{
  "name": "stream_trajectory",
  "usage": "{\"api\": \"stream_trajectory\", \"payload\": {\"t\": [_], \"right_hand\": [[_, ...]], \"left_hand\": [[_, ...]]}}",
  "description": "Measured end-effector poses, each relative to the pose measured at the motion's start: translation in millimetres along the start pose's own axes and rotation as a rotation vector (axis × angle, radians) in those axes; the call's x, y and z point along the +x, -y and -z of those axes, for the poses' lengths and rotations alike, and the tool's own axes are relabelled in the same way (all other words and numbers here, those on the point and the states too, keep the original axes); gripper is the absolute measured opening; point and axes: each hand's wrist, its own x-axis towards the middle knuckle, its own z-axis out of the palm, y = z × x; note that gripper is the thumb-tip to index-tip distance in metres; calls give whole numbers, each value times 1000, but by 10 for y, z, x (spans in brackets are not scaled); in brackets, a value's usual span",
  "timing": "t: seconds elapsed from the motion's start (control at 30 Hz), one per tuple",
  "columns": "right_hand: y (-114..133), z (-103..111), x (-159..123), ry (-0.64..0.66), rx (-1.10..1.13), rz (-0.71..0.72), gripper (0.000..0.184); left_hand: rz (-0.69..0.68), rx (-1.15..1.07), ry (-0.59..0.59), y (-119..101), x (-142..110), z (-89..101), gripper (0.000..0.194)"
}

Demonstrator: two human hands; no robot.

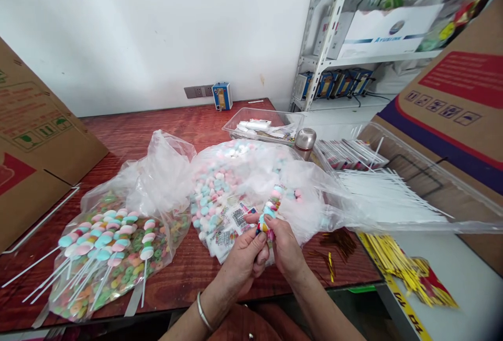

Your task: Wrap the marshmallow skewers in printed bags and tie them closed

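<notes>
While the left hand and the right hand meet above the front edge of a dark red worktop, a candy stick strung with pastel and brighter pieces is held between them. Its long axis runs up and away from the person, leaning slightly right, so the candy end points toward a large clear bag of marshmallows and the lower end sits in the fingers. The left hand is nearer that lower end, its thumb and fingers pinching a brightly printed patch that may be wrapper. The right hand closes on the stick from the right, its thumb a little higher up; its other fingertips are partly hidden, so their exact grip cannot be told. Just beyond the hands, printed packets lie on the marshmallow bag. Well to the left, more candy sticks rest in a cluster on a bag of ring-shaped pieces, white ends toward the person. Near the right hand, on its right, thin gold strips lie on the worktop.
</notes>
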Motion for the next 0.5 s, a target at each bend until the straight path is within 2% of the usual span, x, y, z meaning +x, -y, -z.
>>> {"api": "stream_trajectory", "payload": {"t": [0.2, 0.3, 0.43, 0.5], "right_hand": [[11, 79, 28, 12, -94, -9, 55], [0, 106, 49, 27, -121, 3, 48], [-5, 114, 76, 29, -165, 54, 38], [20, 108, 72, 53, -194, 78, 37]], "left_hand": [[-5, 23, 13, 14, 7, 16, 41], [-69, 110, -36, 23, 29, 39, 42], [-264, 366, -130, 53, 67, 80, 36], [-264, 356, -159, 74, 84, 83, 34]]}}
